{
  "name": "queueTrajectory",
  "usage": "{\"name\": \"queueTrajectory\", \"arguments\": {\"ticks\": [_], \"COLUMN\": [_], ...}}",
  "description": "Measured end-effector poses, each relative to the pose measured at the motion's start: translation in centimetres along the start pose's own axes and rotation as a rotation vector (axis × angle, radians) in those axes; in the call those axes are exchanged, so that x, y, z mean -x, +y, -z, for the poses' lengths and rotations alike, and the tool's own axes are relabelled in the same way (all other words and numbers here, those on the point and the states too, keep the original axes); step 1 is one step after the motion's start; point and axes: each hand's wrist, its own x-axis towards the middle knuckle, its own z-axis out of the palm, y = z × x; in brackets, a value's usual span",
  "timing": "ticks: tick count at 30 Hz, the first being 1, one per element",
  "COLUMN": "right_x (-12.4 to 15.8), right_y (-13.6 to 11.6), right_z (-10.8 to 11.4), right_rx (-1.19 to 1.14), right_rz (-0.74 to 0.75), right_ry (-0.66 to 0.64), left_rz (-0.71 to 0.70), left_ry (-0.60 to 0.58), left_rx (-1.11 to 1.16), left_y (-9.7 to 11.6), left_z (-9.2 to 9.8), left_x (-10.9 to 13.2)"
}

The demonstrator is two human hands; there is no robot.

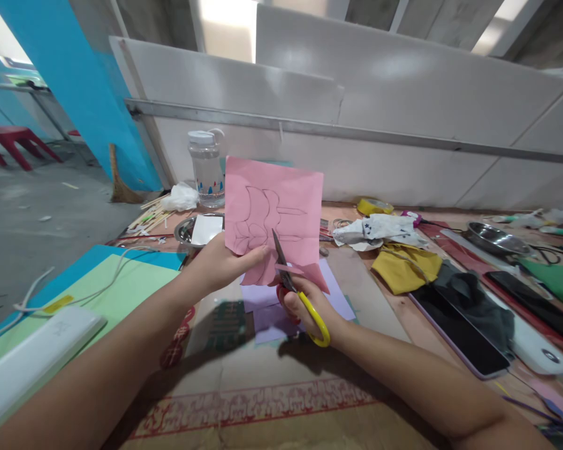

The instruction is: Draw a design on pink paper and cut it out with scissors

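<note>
A sheet of pink paper (296, 194) with pencil-like outlines drawn on it is held up over the table. My left hand (225, 262) grips its lower left edge, thumb in front. In my right hand (309, 300) is a pair of scissors (317, 320) with yellow and red handles, its dark blades pointing up across the lower part of the paper. A cut runs in from the lower right, and a narrow pink sliver shows beside the blades. Sheets of lilac paper (267, 324) lie on the table beneath.
Behind the paper stand a clear water bottle (205, 172) and a metal bowl (184, 230). Green paper (136, 281) and a white power strip (42, 350) lie left. To the right are a phone (460, 331), yellow cloth (403, 267), yellow tape (374, 206) and another metal bowl (497, 239).
</note>
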Motion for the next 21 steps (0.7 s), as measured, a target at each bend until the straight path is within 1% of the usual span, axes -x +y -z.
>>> {"name": "queueTrajectory", "arguments": {"ticks": [5,17,21], "right_x": [0.03,0.16,0.10], "right_y": [0.12,-0.04,0.04], "right_z": [-0.12,-0.11,-0.21], "right_rx": [-0.029,-0.069,-0.057], "right_rz": [0.027,0.003,0.004], "right_ry": [0.015,0.014,0.034], "left_rz": [0.006,-0.019,-0.024], "left_ry": [-0.012,-0.016,-0.017], "left_rx": [-0.002,-0.003,0.002], "left_y": [-0.16,-0.13,-0.22], "left_z": [0.05,0.03,-0.01], "left_x": [0.05,-0.19,-0.05]}}
